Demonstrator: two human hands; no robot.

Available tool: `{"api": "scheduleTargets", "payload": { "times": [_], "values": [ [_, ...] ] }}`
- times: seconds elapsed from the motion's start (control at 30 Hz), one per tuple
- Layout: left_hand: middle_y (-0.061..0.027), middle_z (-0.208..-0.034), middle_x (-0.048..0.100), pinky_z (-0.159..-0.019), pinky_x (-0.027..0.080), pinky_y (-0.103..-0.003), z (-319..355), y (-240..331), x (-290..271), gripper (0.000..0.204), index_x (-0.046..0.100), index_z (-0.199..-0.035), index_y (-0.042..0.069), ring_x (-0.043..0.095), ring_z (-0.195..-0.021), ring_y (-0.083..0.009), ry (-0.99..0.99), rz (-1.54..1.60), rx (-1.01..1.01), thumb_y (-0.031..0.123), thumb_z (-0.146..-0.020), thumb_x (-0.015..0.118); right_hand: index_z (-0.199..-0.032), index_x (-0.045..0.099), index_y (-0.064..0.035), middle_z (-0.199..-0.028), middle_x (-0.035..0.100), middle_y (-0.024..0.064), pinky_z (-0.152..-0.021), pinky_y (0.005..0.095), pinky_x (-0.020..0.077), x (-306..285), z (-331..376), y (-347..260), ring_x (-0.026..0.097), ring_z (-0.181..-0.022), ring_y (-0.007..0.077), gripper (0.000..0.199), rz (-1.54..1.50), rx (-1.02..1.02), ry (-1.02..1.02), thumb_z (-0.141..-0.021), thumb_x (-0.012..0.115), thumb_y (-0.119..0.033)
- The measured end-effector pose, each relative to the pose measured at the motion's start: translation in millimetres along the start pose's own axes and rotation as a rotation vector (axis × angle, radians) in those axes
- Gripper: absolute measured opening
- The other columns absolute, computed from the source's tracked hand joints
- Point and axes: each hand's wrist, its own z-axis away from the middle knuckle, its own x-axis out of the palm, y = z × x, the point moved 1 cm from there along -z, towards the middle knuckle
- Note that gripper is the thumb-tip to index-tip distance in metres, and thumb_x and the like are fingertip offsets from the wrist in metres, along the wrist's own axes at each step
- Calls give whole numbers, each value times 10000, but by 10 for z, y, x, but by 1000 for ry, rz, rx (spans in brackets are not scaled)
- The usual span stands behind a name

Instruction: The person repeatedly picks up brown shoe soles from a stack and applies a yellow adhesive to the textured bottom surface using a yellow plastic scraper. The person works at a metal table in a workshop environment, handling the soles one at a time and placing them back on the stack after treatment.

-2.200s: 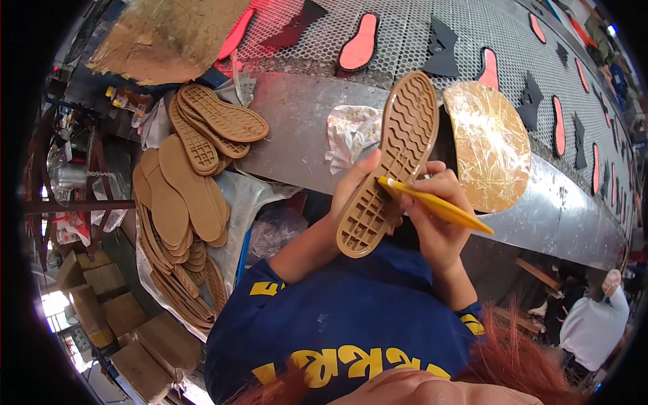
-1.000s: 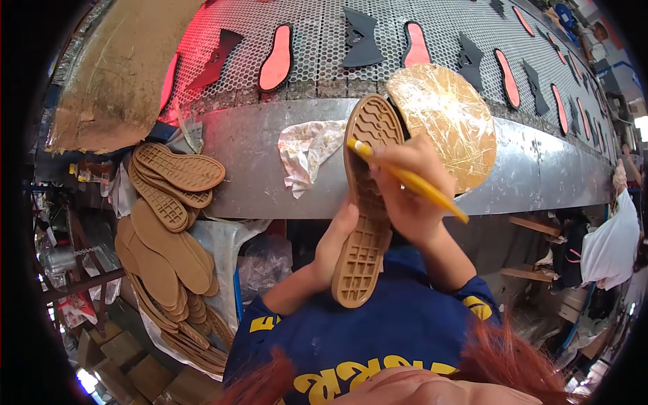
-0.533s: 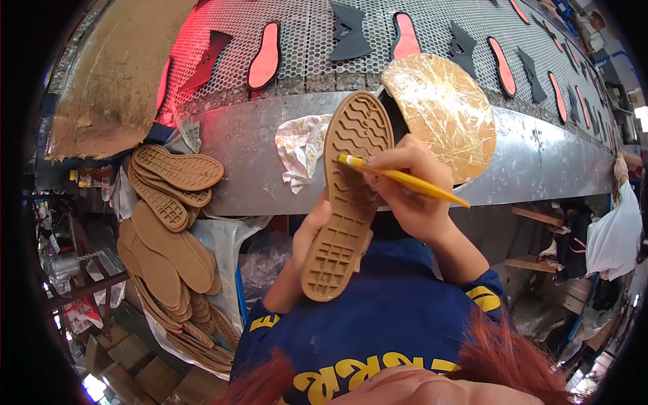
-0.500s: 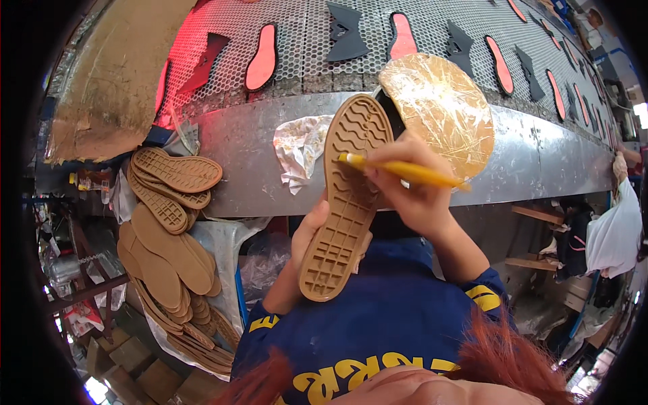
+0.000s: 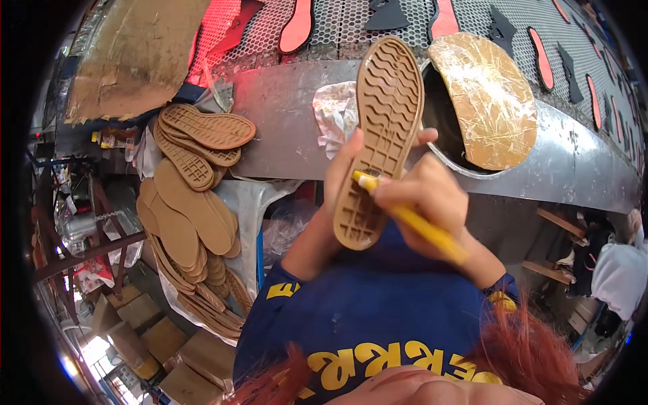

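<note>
- Right now, I take the step in hand to be working over the tread of a tan sole (image 5: 390, 88) with a yellow stick (image 5: 426, 235).
- My left hand (image 5: 341, 169) is clamped on the sole, thumb on the near-left edge and what look like its fingertips peeking past the right.
- My right hand (image 5: 430, 199) has its fingers pinched together on the stick, a bit blurred; the pale tip seems to meet the square grooves of the lower half.
- The sole is off the counter (image 5: 273, 101), tread up, wavy end away from me, between a crumpled cloth (image 5: 331, 115) and a dark pot (image 5: 442, 101).
- Other soles (image 5: 179, 209) lie piled at my left.
- Next, I judge, calls for a firm left grip and light tip work along the remaining squares.
</note>
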Motion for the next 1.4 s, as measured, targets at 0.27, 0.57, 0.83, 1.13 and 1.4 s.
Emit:
{"api": "scheduleTargets", "payload": {
  "times": [0.27, 0.57, 0.83, 1.13, 1.4],
  "values": [
    [-318, -1375, 373, -486, 539, -305, -248, 90, -28, 618, 293, -1412, 3, 610, -684, -231, -395, 361, -122, 439, -978, 357, -882, 682, -75, -746, 596, 52, -632, 319, 446, -33, -68, -142, 567, -687, 224, 196, -106, 13, -142, -704, 757, -43],
    [-212, -963, 612, -503, 552, -392, -57, -52, -306, 567, 498, -1244, 28, 623, -630, -364, -130, 190, -128, 486, -970, 306, -850, 699, -91, -725, 624, 56, -603, 299, 409, -240, -218, 278, 493, -651, 221, 209, 47, 227, 51, -666, 730, 2],
    [-371, -1196, 469, -441, 550, -370, 131, 50, -173, 693, 299, -1390, -23, 599, -491, -297, -238, 80, -85, 510, -949, 339, -990, 609, -13, -896, 618, 77, -729, 235, 466, -423, -122, 423, 571, -797, 126, 190, 25, 281, 533, -832, 633, 89],
    [-262, -1169, 575, -457, 540, -321, -624, 688, 4, 721, 332, -1375, -38, 672, -632, -227, -341, -81, 124, 552, -965, 285, -967, 629, -12, -912, 613, 83, -713, 235, 465, -679, 335, 250, 592, -801, 136, 201, 78, 449, 447, -798, 664, 91],
    [-187, -1213, 478, -876, 519, -456, -2436, 1698, 578, 499, 368, -1325, -32, 562, -1042, -342, 339, -552, 543, 324, -977, 400, -952, 640, -23, -867, 627, 81, -685, 234, 459, -852, 238, 127, 603, -774, 136, 205, 152, 354, 306, -777, 669, 81]
  ]
}}
